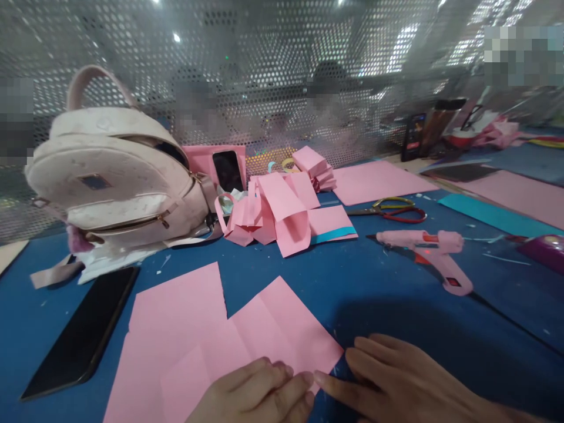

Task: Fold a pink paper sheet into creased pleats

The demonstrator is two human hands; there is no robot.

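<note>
A creased sheet of pink paper [264, 335] lies at an angle in front of me, partly over a larger flat pink sheet [176, 311]. My left hand [259, 393] is closed on the creased paper's near edge, its fingers curled and close together. My right hand [392, 376] rests to the right with its fingers stretched forward. Its index fingertip touches the paper's edge beside my left fingertips, and the other fingers lie near the paper's right corner. Both thumbs are hidden. A pink glue gun [434, 244] lies beyond my right hand, its cord running right.
A black phone [83, 329] and a pale backpack [118, 170] are at left. Folded pink paper pieces [282, 205] are heaped at the centre back. Scissors [396, 210], a teal strip [502, 215] and a purple object [546, 252] lie rightward. A perforated metal screen [264, 59] stands behind.
</note>
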